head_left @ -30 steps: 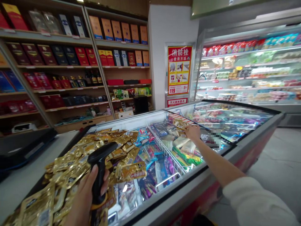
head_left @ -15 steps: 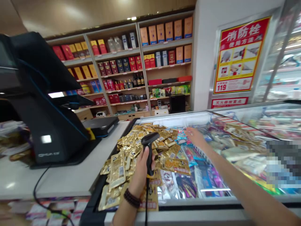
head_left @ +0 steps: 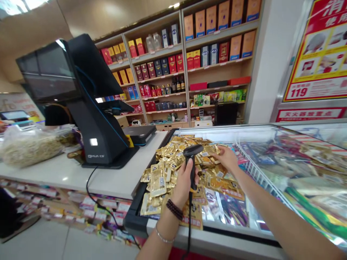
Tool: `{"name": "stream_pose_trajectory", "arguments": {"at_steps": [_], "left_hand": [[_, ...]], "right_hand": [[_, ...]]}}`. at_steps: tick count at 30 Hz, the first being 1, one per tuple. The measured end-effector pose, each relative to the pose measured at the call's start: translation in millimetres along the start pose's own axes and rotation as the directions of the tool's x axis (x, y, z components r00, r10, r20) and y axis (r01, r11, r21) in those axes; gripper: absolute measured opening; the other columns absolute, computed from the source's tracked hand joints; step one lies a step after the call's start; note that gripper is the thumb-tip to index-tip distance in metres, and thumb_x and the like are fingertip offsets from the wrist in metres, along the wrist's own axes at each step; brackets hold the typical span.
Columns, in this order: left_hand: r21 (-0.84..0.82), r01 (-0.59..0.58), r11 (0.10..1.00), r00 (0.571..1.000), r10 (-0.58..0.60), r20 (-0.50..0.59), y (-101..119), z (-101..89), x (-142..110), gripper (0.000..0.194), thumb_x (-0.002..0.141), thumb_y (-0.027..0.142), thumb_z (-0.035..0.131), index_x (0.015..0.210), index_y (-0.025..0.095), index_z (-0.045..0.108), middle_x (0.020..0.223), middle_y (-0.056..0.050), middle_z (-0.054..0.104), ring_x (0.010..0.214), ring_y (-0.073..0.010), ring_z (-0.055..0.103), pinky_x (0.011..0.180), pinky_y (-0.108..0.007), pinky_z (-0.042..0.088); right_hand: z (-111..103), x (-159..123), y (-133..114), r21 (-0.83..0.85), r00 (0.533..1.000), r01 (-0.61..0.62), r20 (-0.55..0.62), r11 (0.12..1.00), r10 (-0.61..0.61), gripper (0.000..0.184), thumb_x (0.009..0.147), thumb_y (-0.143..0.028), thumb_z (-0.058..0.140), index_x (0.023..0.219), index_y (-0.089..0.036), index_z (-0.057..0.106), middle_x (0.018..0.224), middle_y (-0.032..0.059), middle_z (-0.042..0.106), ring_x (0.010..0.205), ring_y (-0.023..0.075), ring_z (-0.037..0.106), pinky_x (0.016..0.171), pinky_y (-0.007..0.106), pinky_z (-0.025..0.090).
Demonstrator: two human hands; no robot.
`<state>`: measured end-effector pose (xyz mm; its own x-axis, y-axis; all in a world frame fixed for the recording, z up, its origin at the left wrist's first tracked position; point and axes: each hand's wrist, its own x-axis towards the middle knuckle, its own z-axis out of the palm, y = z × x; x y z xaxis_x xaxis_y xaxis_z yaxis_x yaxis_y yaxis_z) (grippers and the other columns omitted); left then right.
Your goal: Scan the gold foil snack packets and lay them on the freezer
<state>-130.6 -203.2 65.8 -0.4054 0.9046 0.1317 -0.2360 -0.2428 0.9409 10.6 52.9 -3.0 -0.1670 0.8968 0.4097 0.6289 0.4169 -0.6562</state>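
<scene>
My left hand [head_left: 182, 186] is shut around the grip of a black corded barcode scanner [head_left: 192, 169], whose head points away over the pile. Below it lies a heap of gold foil snack packets [head_left: 173, 162], filling the near corner of a glass-topped chest freezer [head_left: 217, 237]. My right hand [head_left: 227, 159] reaches over the heap's right side, its fingertips at the gold packets, and no packet shows held in it. A beaded bracelet and a thin chain circle my left wrist.
A black POS terminal [head_left: 89, 108] stands on the white counter [head_left: 67, 177] left of the freezer, beside a clear bag of pale food [head_left: 29, 146]. Shelves of boxed liquor [head_left: 173, 68] rise behind. A white wire divider [head_left: 260, 180] runs inside the freezer; a red fire-hydrant poster [head_left: 320, 50] hangs right.
My view has swung left, bringing the terminal and counter in. My right hand has moved from the blue packets onto the gold heap. The scanner stays in my left hand.
</scene>
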Motion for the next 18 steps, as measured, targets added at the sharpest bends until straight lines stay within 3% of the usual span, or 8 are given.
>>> {"name": "stream_pose_trajectory", "arguments": {"at_steps": [4,8,11,14,18], "left_hand": [[0.025,-0.01,1.0,1.0,0.01,0.02,-2,-0.3,-1,0.085,0.065,0.102,0.085,0.081,0.023,0.059,0.067,0.004,0.059,0.047,-0.0077,0.045,0.044,-0.023,0.03],[0.039,-0.024,0.999,0.999,0.023,0.033,-4,-0.7,-1,0.083,0.068,0.101,0.084,0.077,0.022,0.058,0.065,0.005,0.057,0.047,-0.0072,0.045,0.046,-0.023,0.033],[0.035,-0.015,0.999,1.0,0.014,0.024,-4,-1.0,1,0.084,0.067,0.102,0.083,0.079,0.022,0.058,0.065,0.005,0.058,0.047,-0.0072,0.045,0.045,-0.023,0.032],[0.016,-0.004,1.0,1.0,0.004,0.002,-4,-1.5,2,0.086,0.064,0.103,0.084,0.082,0.023,0.058,0.068,0.005,0.059,0.046,-0.0065,0.044,0.044,-0.022,0.029],[0.026,0.003,1.0,1.0,-0.003,0.001,-4,-1.5,2,0.087,0.063,0.103,0.083,0.085,0.023,0.058,0.07,0.005,0.06,0.046,-0.0067,0.045,0.043,-0.023,0.029]], "right_hand": [[-14,-2,3,0.158,0.996,-0.081,0.044,0.984,0.075,0.027,0.083,-0.037,0.086,0.106,-0.022,0.083,0.109,0.0109,0.088,0.101,0.0327,0.084,0.094,0.042,0.063],[-14,6,-12,0.117,0.998,-0.061,-0.008,0.991,0.063,0.048,0.08,-0.056,0.093,0.109,-0.02,0.079,0.128,0.0206,0.085,0.12,0.0395,0.081,0.104,0.048,0.062],[-6,14,-28,0.021,0.997,-0.048,0.056,0.999,0.047,0.057,0.069,-0.06,0.102,0.103,-0.02,0.078,0.12,0.0223,0.085,0.124,0.0438,0.079,0.104,0.047,0.061],[1,18,-33,-0.002,0.988,-0.095,0.122,0.996,0.094,0.051,0.064,-0.051,0.105,0.096,-0.022,0.077,0.106,0.017,0.086,0.113,0.0418,0.082,0.094,0.044,0.062],[-2,20,-20,0.128,0.986,-0.095,0.147,0.987,0.076,0.029,0.076,-0.048,0.094,0.085,-0.026,0.078,0.088,0.0062,0.084,0.093,0.0335,0.083,0.084,0.04,0.062]]}}
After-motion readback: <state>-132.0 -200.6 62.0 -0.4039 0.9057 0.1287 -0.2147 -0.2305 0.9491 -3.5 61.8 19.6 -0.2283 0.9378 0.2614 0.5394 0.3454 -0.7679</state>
